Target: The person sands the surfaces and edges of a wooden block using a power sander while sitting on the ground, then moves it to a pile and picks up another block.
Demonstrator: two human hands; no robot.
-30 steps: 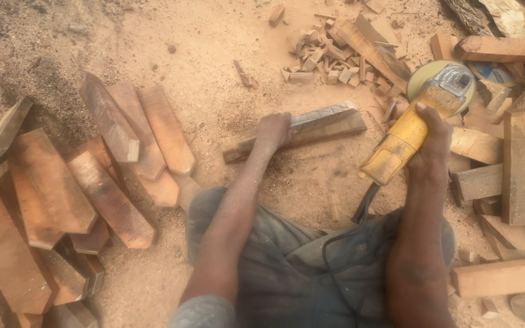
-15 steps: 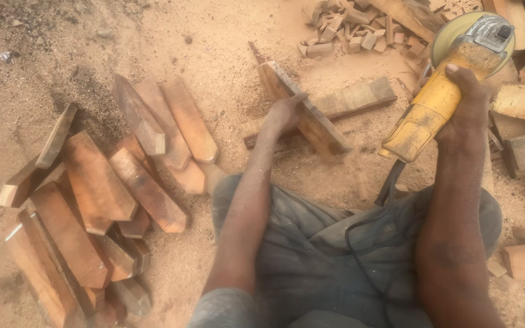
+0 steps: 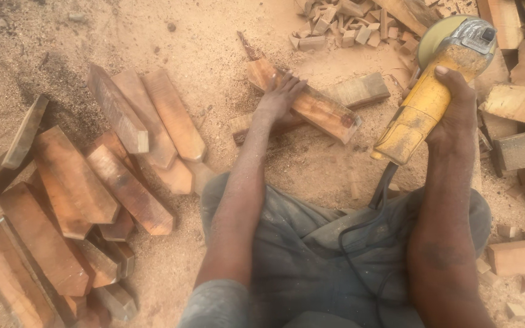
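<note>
We note a pile of tapered reddish blocks (image 3: 92, 194) left, offcuts (image 3: 341, 21) beyond. Our left hand (image 3: 281, 97) lies flat, fingers spread, on a wooden block (image 3: 311, 103) on sawdust; right hand (image 3: 457, 106) wraps the yellow angle grinder (image 3: 432, 91).

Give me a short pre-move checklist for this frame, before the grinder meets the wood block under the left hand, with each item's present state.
1. Left hand on the reddish wood block: ok, palm flat on its top.
2. Block seated firmly: cannot tell; it lies across a paler plank on sawdust.
3. Right hand gripping the yellow angle grinder: ok, fingers wrapped round the body.
4. Grinder head clear of the left hand: ok, it is held up to the right, apart from the block.
5. Power cord clear of the work: ok, it trails back over the lap.
6. Disc spinning: cannot tell.
</note>
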